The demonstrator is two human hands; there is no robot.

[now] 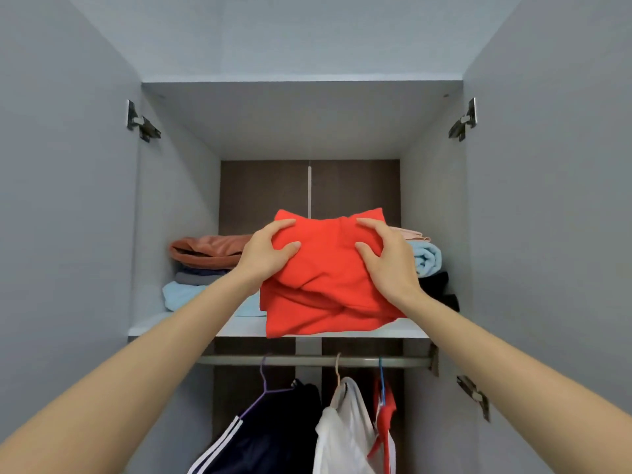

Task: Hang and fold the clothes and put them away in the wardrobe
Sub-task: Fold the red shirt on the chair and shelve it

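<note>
Up at the top shelf (pixel 239 327) of the open wardrobe (pixel 178 200), both hands grip a folded red garment (pixel 321 292) at the shelf's front, its lower edge hanging over the lip. The left hand (pixel 270 251) clutches its left side, thumb on the front and fingers curled over the top; the right hand (pixel 386 258) holds the right side the same way. Behind it to the left lies a stack with a rust-brown piece (pixel 208 249) over dark folds and a pale blue one (pixel 181 295); to the right, a pink piece (pixel 410 234), a rolled pale blue towel (pixel 425 258) and black cloth (pixel 437 289). Below, a rail (pixel 307 360) carries a dark striped jacket (pixel 273 432), a white top (pixel 345 429) and a red item (pixel 384 415).
</note>
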